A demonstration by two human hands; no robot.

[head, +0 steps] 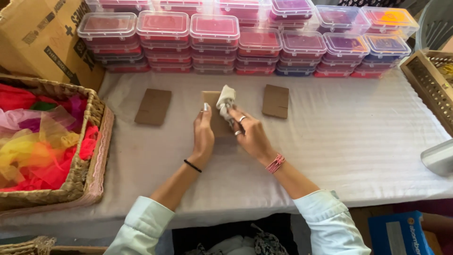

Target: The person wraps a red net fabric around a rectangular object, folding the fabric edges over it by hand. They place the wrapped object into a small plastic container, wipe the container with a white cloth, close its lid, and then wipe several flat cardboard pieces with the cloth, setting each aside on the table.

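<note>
Both hands work the middle card: left hand pins it flat (steadying), right hand pinches white cloth against it.

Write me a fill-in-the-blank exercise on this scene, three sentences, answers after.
1. The right hand rubs a white ___ over the middle cardboard piece.
2. The left hand wears a ___ wristband.
3. The wicker basket of colourful fabric sits on the person's ___ side.

Missing words: cloth; black; left
</note>
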